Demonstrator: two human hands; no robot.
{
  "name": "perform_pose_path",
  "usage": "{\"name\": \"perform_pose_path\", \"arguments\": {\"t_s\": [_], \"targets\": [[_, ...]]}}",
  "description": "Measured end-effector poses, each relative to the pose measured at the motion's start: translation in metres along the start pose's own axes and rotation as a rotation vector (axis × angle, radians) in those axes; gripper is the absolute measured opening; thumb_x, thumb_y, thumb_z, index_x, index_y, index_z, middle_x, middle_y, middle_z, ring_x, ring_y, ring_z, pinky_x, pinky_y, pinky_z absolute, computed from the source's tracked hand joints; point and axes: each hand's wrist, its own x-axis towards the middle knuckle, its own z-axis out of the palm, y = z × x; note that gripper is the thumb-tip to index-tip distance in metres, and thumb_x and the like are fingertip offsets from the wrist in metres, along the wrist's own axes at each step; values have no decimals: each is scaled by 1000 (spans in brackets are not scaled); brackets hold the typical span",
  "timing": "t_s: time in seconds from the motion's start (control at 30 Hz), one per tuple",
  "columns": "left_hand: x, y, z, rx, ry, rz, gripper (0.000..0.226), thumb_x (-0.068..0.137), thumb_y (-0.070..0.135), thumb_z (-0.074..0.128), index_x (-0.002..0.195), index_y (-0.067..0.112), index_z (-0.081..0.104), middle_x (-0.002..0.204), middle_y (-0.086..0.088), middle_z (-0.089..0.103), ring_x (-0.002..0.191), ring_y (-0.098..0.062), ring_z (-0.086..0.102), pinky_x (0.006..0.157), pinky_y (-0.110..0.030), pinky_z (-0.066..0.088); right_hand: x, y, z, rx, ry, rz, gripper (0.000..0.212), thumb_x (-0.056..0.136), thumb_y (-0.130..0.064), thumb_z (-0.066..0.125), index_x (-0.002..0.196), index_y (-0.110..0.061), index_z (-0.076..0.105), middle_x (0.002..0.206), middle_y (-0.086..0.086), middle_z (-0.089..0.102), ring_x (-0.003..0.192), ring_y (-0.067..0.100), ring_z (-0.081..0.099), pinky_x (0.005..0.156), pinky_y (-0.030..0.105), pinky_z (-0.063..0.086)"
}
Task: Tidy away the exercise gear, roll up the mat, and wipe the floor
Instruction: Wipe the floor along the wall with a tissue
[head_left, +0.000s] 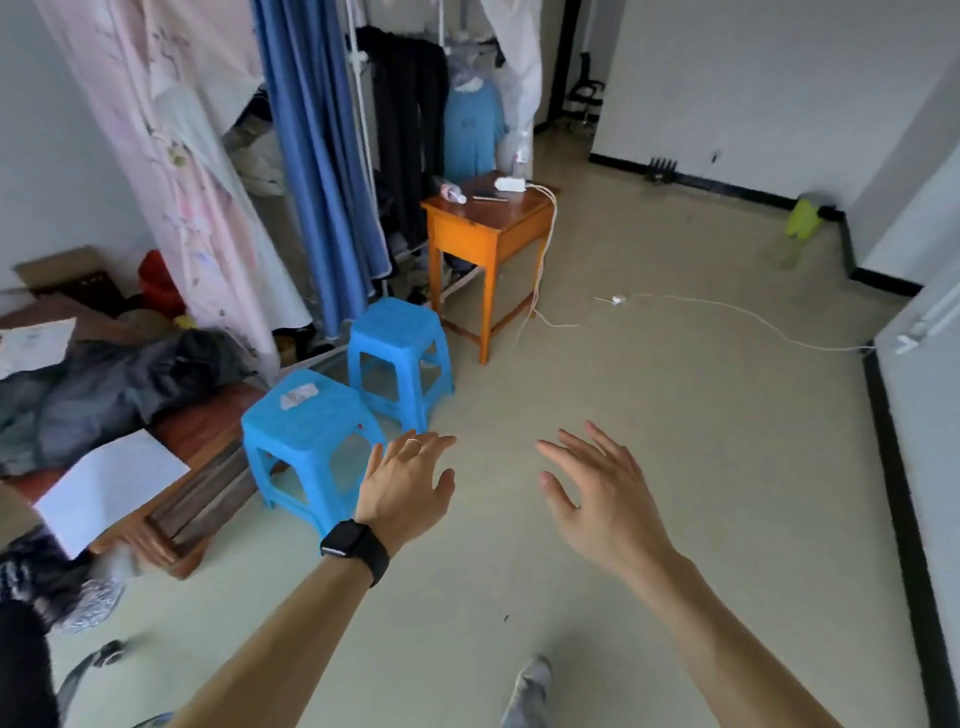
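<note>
L hand (410, 483), w/ a black watch (356, 551) on the wrist, & R hand (597, 499) are both reaching fwd, fingers spread apart & gripping nothing, hovering over the pale floor (675, 426), w/ blue stools (306, 431) standing just left & an orange table (488, 228) sitting beyond.

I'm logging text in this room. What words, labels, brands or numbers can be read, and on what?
Nothing here can be read.
Blue shirt on the rack: chest print, too blurred.
Paper at far left: faint marks, too blurred.
Watch: face dark, no text showing.
</note>
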Motion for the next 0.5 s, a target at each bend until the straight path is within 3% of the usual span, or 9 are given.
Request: {"name": "perform_pose_path", "arguments": {"t_s": [0.1,0.3,0.5], "targets": [[34,-55,2,27,-7,-118,47,94,41,48,140,39,45,144,10,49,140,-18,35,115,-45,26,68,-15,42,32,-63,-93,50,91,-51,37,131,-32,61,138,-7,59,144,20,36,110,51,36],[112,-157,-8,83,-34,-329,48,94,41,49,142,38,45,146,10,49,138,-16,38,115,-41,26,204,-45,131,128,-194,-220,48,89,-50,42,125,-28,66,131,-5,65,136,27,48,102,53,45],[163,-249,-12,87,-102,-529,48,93,40,49,141,38,46,139,9,54,133,-17,44,112,-35,28,304,-87,214,115,-383,-333,52,89,-51,39,127,-27,65,132,-6,64,136,24,48,103,49,45]]}}
